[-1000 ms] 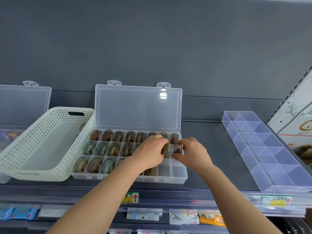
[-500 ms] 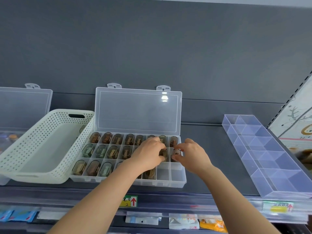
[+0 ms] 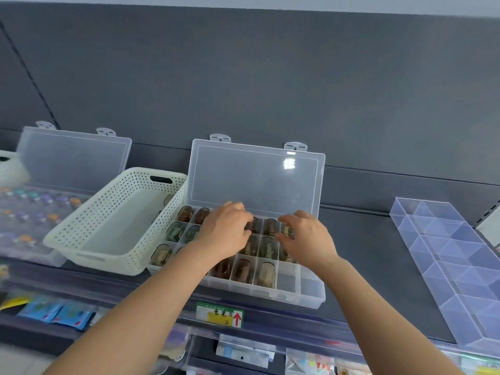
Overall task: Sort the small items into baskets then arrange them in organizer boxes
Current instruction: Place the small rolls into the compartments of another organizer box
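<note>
A clear organizer box (image 3: 311, 296) stands on the shelf with its lid (image 3: 257, 180) raised. Most of its compartments hold small brown capsule-shaped items (image 3: 266, 274); the two at the front right hold none. My left hand (image 3: 227, 234) hovers over the top rows, fingers curled down onto the items; what its fingertips hold is hidden. My right hand (image 3: 308, 239) is beside it over the top right compartments, fingers spread and bent loosely above a brown item (image 3: 287, 230). A white perforated basket (image 3: 81, 239) sits just left of the box.
A second clear organizer (image 3: 73, 161) with blue, purple and orange items stands at the far left. A clear divided tray (image 3: 460, 253) lies at the right on the dark shelf (image 3: 362, 253). Packaged goods hang below the shelf edge with its price label (image 3: 220, 315).
Both hands have moved from the middle row's right end up to the top row. The right hand's pinch on a brown item has loosened. The camera has shifted so the box sits further right.
</note>
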### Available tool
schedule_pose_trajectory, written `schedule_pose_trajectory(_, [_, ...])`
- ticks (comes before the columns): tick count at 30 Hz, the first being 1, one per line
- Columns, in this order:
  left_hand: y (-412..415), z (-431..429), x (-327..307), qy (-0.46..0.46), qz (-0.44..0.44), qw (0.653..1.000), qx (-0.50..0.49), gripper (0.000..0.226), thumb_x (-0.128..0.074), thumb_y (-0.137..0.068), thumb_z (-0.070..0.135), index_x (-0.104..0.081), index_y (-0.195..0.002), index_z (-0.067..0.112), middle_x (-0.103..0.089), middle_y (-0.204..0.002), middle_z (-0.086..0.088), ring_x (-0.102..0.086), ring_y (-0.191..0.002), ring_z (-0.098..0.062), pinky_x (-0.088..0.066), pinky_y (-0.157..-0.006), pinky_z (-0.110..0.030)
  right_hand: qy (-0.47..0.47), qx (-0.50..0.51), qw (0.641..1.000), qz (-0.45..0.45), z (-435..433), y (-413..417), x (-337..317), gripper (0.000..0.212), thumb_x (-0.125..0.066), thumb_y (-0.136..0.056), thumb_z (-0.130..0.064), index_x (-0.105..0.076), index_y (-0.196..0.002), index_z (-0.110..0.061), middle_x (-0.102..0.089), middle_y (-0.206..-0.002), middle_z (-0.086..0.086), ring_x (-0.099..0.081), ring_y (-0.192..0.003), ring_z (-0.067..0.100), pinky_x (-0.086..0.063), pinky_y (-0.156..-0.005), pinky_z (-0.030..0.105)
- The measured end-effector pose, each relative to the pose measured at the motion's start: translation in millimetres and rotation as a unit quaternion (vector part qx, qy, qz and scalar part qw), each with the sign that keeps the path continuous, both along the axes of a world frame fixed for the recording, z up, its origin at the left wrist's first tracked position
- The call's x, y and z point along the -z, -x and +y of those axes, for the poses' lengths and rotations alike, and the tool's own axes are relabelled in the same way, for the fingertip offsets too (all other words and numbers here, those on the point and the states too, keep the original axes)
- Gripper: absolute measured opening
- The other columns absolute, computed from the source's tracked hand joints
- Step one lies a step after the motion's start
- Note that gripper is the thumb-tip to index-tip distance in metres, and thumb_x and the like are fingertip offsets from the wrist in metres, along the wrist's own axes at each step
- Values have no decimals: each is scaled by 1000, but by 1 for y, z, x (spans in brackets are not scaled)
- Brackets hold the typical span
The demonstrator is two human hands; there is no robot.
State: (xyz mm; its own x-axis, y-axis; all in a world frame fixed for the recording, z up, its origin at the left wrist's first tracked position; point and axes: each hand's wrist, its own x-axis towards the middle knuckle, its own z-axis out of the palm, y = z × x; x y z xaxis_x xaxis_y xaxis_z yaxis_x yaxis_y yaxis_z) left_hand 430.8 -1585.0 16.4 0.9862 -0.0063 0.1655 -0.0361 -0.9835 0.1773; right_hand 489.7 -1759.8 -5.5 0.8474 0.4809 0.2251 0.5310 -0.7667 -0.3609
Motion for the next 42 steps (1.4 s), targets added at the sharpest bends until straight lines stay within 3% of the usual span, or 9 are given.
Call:
schedule_pose_trajectory(8, [28,115,-15,-74,-13,987,-139,27,-54,-91,18,-66,-115,18,-59,-110,0,-52,-105,-17,-49,-88,-33,21,-144,989,-5,115,3,-16,36,-55,-91,-30,-59,-126,-20,-59,-121,4,-51,-114,23,-47,-95,36])
schedule_pose_trajectory(15, [31,202,2,-53,134,977,-157,34,-57,-87,17,-59,-121,18,-55,-119,-3,-49,-112,-22,-48,-93,-41,72,-197,978,-8,226,-4,-26,33,-56,-90,-32,-62,-121,-22,-57,-120,4,-45,-116,23,-44,-96,38])
schedule_pose_trajectory(23, [12,236,29,50,224,970,-79,68,-69,-81,42,-38,-141,31,-51,-126,-5,-52,-114,-27,-46,-91,-38,278,-140,949,-45,305,-37,-12,25,-49,-89,-28,-61,-109,-19,-61,-112,2,-46,-112,25,-35,-94,35])
schedule_pose_trajectory(29, [-2,247,39,128,196,971,-53,53,-76,-71,42,-57,-119,27,-59,-103,2,-59,-94,-21,-51,-81,-35,376,-96,918,-77,326,-48,-2,18,-53,-85,-27,-60,-100,-20,-64,-100,0,-51,-103,21,-31,-91,34])
schedule_pose_trajectory(32, [-4,257,41,173,192,964,-70,53,-82,-65,36,-54,-108,23,-57,-98,7,-56,-89,-16,-47,-71,-31,390,-91,912,-94,331,-49,4,19,-55,-85,-30,-60,-100,-18,-63,-97,0,-52,-98,21,-29,-85,33])
schedule_pose_trajectory(35, [-4,268,38,244,184,948,-85,57,-83,-66,24,-50,-113,20,-59,-107,3,-57,-91,-16,-46,-69,-28,352,-97,927,-87,333,-51,8,22,-54,-84,-33,-61,-100,-19,-59,-99,2,-53,-97,22,-31,-82,33])
schedule_pose_trajectory(37, [-2,272,35,325,179,923,-97,56,-80,-70,15,-50,-116,22,-60,-104,2,-59,-87,-15,-47,-64,-25,274,-94,955,-66,330,-52,6,24,-57,-82,-30,-60,-104,-19,-57,-103,4,-54,-99,24,-38,-85,32])
schedule_pose_trajectory(40, [3,272,28,514,148,839,-103,52,-69,-78,-6,-56,-116,27,-57,-103,-7,-60,-79,-18,-55,-69,-27,99,-61,993,-11,318,-48,-2,36,-65,-81,-26,-55,-113,-14,-56,-106,6,-55,-98,27,-46,-77,33])
schedule_pose_trajectory(42, [7,268,20,606,122,780,-98,56,-58,-84,-14,-58,-119,28,-54,-110,-13,-61,-86,-22,-58,-73,-28,13,-37,999,5,307,-42,-8,40,-67,-80,-27,-53,-114,-13,-55,-106,6,-56,-95,28,-45,-73,32])
